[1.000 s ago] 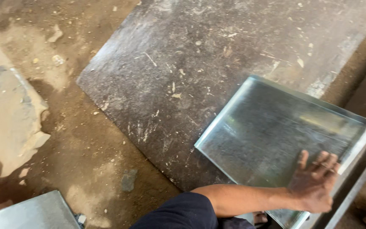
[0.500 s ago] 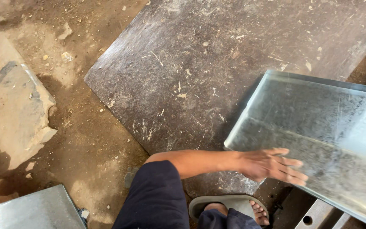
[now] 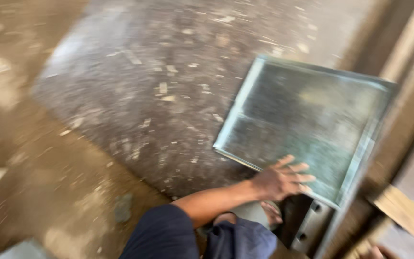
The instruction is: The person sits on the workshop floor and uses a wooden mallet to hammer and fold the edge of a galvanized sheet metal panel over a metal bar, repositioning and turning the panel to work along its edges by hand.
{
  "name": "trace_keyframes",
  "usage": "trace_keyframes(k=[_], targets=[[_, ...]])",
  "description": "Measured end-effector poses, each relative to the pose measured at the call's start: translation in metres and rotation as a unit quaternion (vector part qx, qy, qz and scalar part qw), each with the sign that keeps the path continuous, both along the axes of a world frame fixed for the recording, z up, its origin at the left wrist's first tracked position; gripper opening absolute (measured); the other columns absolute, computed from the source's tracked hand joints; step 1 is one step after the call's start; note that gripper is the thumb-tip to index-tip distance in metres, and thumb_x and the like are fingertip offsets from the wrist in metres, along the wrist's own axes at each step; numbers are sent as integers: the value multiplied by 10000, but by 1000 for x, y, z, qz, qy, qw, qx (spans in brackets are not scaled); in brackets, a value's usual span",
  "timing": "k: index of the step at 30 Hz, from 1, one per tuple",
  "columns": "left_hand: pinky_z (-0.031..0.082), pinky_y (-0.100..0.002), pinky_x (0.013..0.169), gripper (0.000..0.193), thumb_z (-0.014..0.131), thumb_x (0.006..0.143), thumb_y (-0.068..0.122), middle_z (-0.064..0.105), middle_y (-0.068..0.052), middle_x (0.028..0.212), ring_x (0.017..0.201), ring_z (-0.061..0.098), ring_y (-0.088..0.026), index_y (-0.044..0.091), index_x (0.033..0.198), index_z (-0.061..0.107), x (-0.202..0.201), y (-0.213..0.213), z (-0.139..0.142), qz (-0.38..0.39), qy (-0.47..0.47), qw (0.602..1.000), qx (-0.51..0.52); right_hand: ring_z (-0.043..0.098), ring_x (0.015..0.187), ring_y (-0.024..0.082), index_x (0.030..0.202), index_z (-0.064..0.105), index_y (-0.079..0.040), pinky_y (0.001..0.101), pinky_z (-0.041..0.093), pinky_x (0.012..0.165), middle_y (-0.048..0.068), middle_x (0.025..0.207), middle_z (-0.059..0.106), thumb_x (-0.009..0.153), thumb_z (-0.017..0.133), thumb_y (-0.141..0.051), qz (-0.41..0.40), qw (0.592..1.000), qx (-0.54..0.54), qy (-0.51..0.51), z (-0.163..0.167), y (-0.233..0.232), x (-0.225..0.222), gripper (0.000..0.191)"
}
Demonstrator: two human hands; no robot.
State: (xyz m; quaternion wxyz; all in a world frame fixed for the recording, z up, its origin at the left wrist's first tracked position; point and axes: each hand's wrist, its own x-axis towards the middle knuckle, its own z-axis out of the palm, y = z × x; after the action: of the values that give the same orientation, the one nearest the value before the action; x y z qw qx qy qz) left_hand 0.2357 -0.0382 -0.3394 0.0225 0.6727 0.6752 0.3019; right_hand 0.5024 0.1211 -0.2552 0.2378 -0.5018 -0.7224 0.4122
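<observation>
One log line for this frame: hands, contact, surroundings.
left hand: fingers spread on near edge of galvanized sheet-metal tray | right hand: not in view | tray over dark floor plate | frame blurred

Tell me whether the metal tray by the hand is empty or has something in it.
Empty, as far as the blur allows: the metal tray shows only bare, shiny sheet inside its raised rims. The left hand lies spread at its near edge.

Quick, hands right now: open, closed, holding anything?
Left hand: open, fingers spread on the near edge of the metal sheet.
Right hand: only a blurred sliver at the bottom right edge; cannot tell.
</observation>
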Motion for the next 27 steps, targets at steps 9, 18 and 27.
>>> trace_keyframes(k=[9,18,27], targets=[[221,-551,1245,375,763,762,143,639,-15,1417,1434,468,-258,146,1136,749,-1,-13,37,-100,-82,991,-27,674,718,109,1121,694,0,254,559,692,60,797,702,1060,567,-184,-52,995,-67,50,-16,-10,18,231],[569,-385,787,273,706,1004,209,753,-221,949,862,687,-299,-49,1069,766,36,-85,-6,61,-676,717,-157,614,629,365,666,723,-45,483,467,578,184,765,601,917,708,-433,31,974,165,-151,-34,-5,-79,462],[540,-476,976,580,557,1053,593,584,-144,1377,1244,591,-338,102,1362,551,4,-69,-77,148,-948,281,7,604,576,351,650,636,-81,500,427,490,108,764,589,1054,621,-299,52,960,224,-160,-41,-13,-89,459]])
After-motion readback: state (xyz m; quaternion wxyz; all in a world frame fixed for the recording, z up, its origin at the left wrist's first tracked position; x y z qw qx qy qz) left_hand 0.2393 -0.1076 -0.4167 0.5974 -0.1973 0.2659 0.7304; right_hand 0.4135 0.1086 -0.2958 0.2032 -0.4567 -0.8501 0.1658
